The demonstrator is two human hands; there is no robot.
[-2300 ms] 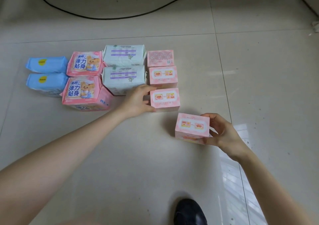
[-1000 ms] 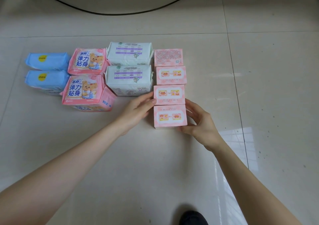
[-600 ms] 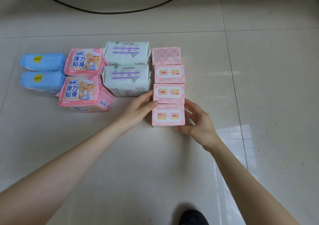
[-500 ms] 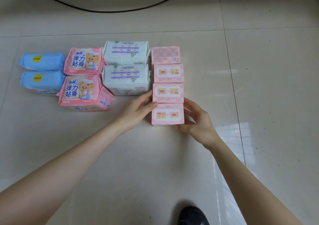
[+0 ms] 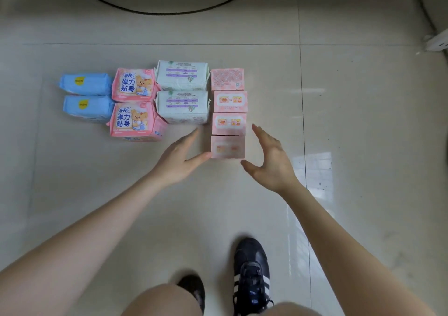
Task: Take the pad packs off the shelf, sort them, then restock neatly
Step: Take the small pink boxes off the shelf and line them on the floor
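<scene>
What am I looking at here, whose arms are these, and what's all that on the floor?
There is no machine. A person wears a camera on the head, so you look down along their own arms. On the tiled floor lie sorted pad packs: two blue packs, two pink bear packs, two pale green packs and a column of four pink boxes. The left hand and right hand flank the nearest pink box, both open, with no grip on anything. The shoes are the person's.

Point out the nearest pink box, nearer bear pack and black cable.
nearest pink box (image 5: pixel 228 147), head view, middle of its top face
nearer bear pack (image 5: pixel 132 119), head view, its printed top face
black cable (image 5: pixel 169 13), head view, low point of its curve
</scene>
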